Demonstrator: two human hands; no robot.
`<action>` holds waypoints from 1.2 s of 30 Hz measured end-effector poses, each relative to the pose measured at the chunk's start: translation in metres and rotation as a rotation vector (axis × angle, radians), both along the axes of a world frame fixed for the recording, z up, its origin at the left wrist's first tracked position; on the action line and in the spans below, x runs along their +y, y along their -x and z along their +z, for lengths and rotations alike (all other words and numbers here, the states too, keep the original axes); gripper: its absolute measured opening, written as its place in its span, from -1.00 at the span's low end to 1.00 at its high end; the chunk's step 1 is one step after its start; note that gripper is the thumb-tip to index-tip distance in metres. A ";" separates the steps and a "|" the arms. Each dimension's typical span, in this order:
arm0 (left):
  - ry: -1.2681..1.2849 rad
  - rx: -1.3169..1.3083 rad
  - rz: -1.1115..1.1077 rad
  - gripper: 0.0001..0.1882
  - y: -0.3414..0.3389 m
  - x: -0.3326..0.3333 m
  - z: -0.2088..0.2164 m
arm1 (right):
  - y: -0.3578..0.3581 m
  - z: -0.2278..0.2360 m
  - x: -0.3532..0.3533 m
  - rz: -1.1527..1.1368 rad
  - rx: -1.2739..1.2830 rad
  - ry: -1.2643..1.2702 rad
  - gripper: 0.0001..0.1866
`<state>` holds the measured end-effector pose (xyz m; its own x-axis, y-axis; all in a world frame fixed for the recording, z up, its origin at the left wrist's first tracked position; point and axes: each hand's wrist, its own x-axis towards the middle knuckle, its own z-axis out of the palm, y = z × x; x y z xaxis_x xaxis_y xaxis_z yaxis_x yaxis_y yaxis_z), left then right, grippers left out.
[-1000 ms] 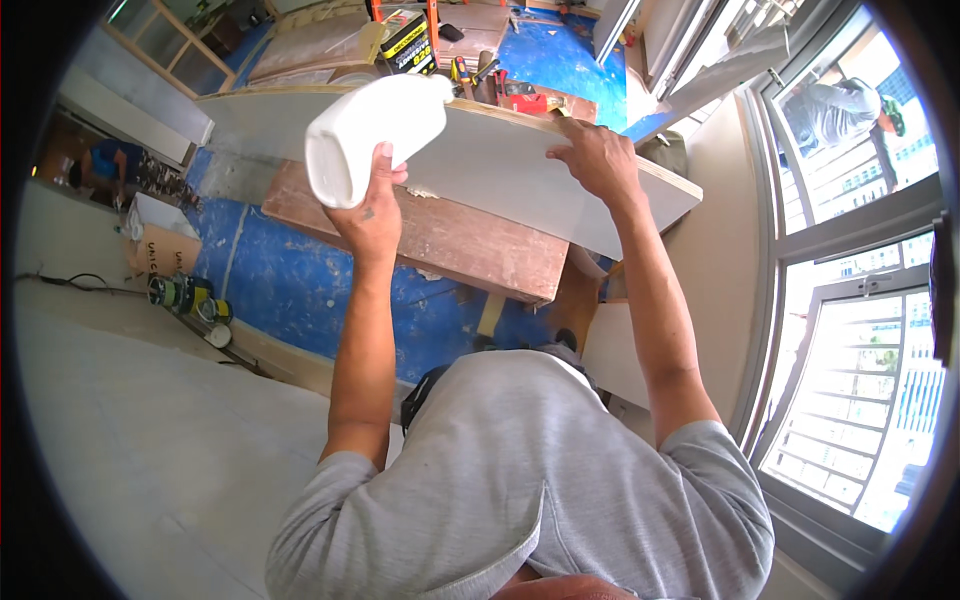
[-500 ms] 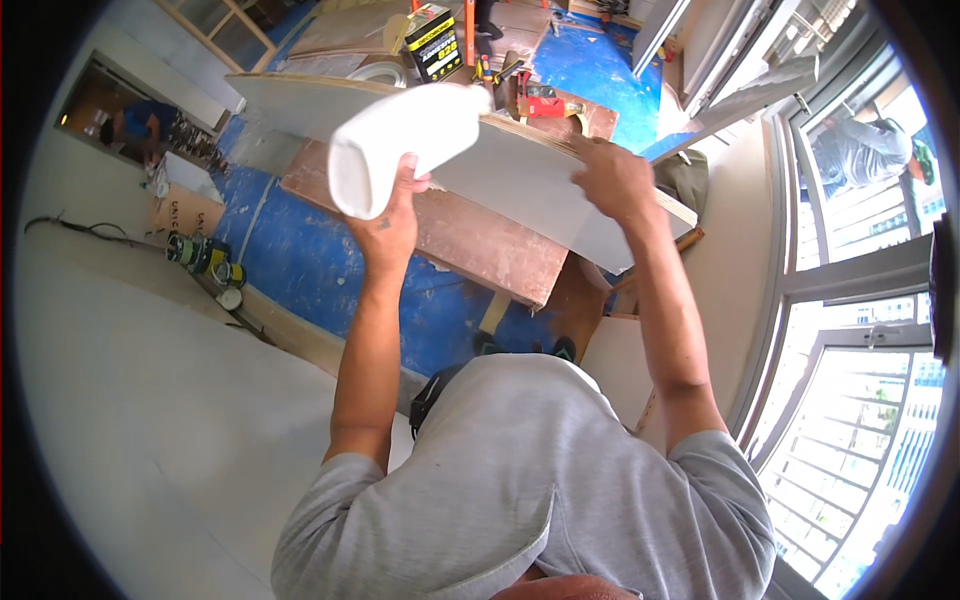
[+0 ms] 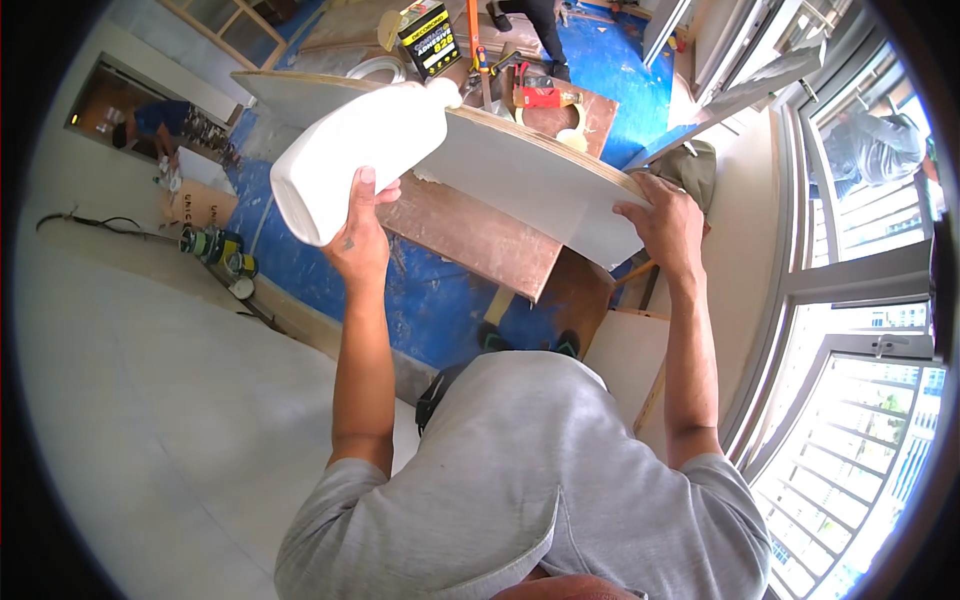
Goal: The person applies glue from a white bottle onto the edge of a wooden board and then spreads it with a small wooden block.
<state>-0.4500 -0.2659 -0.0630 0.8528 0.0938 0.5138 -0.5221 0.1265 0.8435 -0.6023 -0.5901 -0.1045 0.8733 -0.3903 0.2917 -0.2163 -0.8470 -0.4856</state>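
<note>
The left hand is wrapped around a big white plastic bottle with a short neck. The bottle is tipped on its side, up by the long grey board with a pale wooden edge. I cannot tell if the neck touches the edge. The right hand is clamped over the board's top edge, near its right end. The two hands are well apart.

Just now, the right hand slid right along the edge, and the bottle moved left. So the hands are wider apart, and the board looks better held at that end.

A flat reddish-brown wooden box is below the board, over a blue floor sheet. A black and yellow can stands beyond.
</note>
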 end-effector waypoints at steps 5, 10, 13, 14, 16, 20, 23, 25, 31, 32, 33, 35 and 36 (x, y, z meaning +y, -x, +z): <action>-0.115 -0.031 -0.028 -0.70 0.013 -0.009 0.000 | 0.007 0.001 0.009 0.018 -0.055 0.010 -0.52; -0.113 0.008 0.054 -0.63 0.000 0.007 -0.003 | 0.013 -0.003 0.004 0.129 -0.238 -0.130 -0.49; -0.108 0.007 -0.074 -0.60 0.023 -0.010 -0.014 | 0.020 -0.013 0.000 0.129 -0.322 -0.426 -0.44; -0.136 -0.012 -0.092 -0.60 0.027 -0.011 -0.013 | 0.021 -0.020 0.002 0.098 -0.362 -0.595 -0.43; -0.191 -0.047 -0.124 -0.59 0.032 -0.014 -0.009 | 0.023 -0.044 0.001 0.084 -0.436 -0.918 -0.46; -0.156 -0.041 0.104 -0.67 0.010 -0.004 -0.010 | 0.022 -0.070 0.004 0.124 -0.483 -1.129 -0.58; -0.035 -0.059 0.080 -0.65 0.015 -0.013 -0.014 | 0.022 -0.066 0.005 0.152 -0.475 -1.213 -0.62; -0.150 -0.084 0.060 -0.70 0.026 -0.014 -0.009 | 0.023 -0.070 0.005 0.146 -0.471 -1.106 -0.62; -0.065 0.019 0.119 -0.61 0.016 -0.010 -0.005 | 0.024 -0.062 0.003 0.159 -0.459 -1.121 -0.63; -0.047 0.031 0.107 -0.59 0.018 -0.009 -0.009 | 0.025 -0.062 0.004 0.160 -0.448 -1.124 -0.63; -0.054 0.019 0.076 -0.57 0.022 -0.013 -0.013 | 0.024 -0.064 0.005 0.175 -0.453 -1.114 -0.64; -0.098 -0.037 -0.010 -0.58 0.039 -0.027 -0.010 | 0.023 -0.069 0.001 0.191 -0.456 -1.073 -0.64; -0.121 -0.066 -0.050 -0.59 0.044 -0.031 -0.007 | 0.023 -0.070 -0.001 0.186 -0.454 -1.065 -0.64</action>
